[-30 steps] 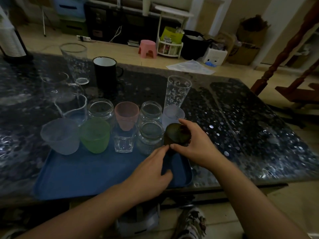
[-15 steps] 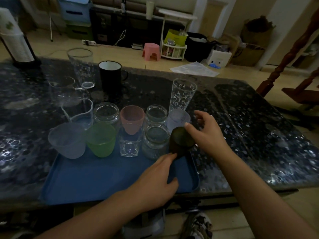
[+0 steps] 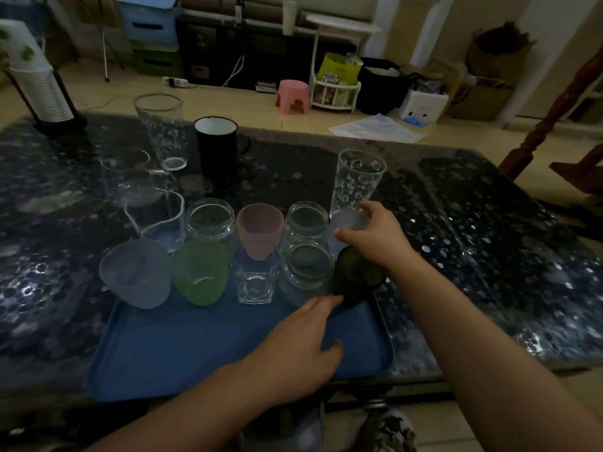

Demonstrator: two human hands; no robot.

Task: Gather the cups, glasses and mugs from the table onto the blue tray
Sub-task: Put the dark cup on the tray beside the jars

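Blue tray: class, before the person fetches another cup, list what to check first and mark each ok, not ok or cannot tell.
1. Dark green cup stands on the blue tray: ok, at the right end of the front row.
2. Right hand free: cannot tell; it lies over the frosted cup, fingers bent, grip unclear.
3. Left hand free: ok, open, fingertips at the green cup's base.
4. Room left on the tray: ok, the near half is bare.
5. Everything gathered: not ok; the black mug and a tall clear glass stand on the table.
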